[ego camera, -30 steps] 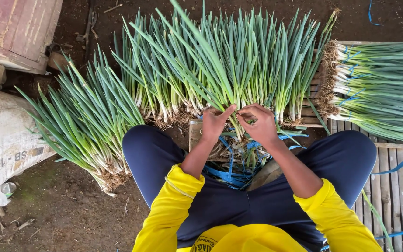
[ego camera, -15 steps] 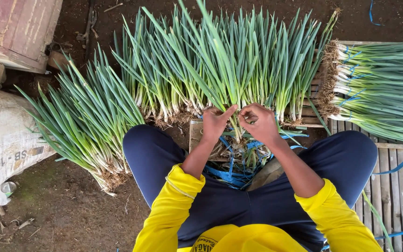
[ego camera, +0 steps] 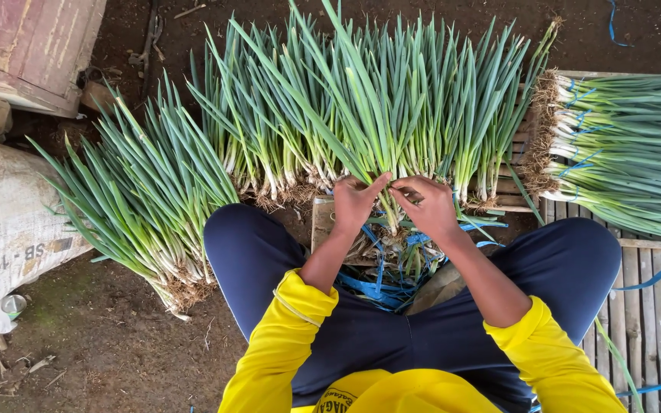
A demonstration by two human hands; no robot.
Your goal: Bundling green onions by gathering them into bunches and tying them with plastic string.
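Between my knees lies a bunch of green onions [ego camera: 392, 115], leaves pointing away from me and roots toward me. My left hand [ego camera: 355, 200] and my right hand [ego camera: 427, 205] meet at its white stems, fingertips pinched together around them. Blue plastic strips [ego camera: 380, 284] lie tangled under the bunch and my wrists. Whether a strip is pinched in my fingers I cannot tell. My sleeves are yellow and my trousers dark blue.
More green onions fan out at the left [ego camera: 147, 206] and behind [ego camera: 269, 122]. Tied bunches [ego camera: 621, 153] are stacked at the right on a bamboo slat platform [ego camera: 656, 313]. A white sack [ego camera: 5, 222] and a wooden crate [ego camera: 32, 46] stand at the left on bare soil.
My hands have shifted slightly on the stems, the fingertips now pinched closer together. The bunch and everything around it stay where they were.
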